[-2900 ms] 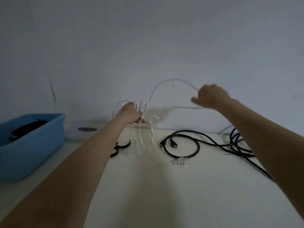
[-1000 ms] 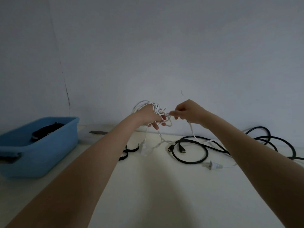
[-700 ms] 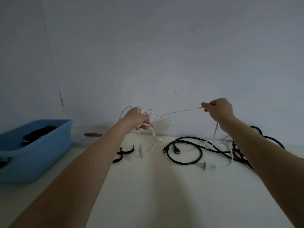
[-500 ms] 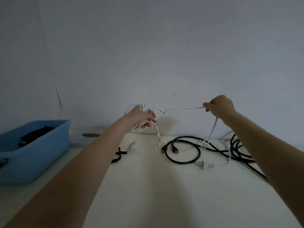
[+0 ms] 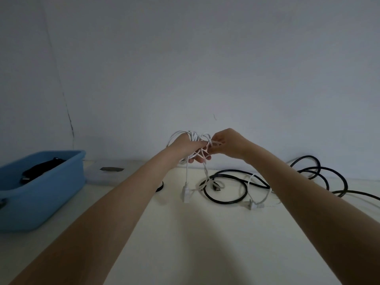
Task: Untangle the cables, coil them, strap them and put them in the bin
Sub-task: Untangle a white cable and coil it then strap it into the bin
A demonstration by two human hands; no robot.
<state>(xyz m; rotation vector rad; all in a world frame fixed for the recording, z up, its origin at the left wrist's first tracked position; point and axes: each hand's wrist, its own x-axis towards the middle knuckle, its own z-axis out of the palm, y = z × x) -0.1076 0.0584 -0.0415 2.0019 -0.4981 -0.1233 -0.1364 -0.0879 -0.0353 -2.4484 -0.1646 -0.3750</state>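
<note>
Left hand (image 5: pixel 185 146) gripping thin white cable coil (image 5: pixel 193 136) above cream bench (image 5: pixel 195 233), right hand (image 5: pixel 228 145) pinching its loose strand, black rubber cable (image 5: pixel 226 200) lying below.

Two hands (image 5: pixel 186 146) (image 5: pixel 228 146), one white cable (image 5: pixel 186 177), one blue bin (image 5: pixel 41 190), one clear lidded box (image 5: pixel 107 173) and black cables (image 5: pixel 226 199) of uncertain number are in view.

Black cable (image 5: pixel 226 199) sprawls right; blue bin (image 5: pixel 41 194) blocks left.
</note>
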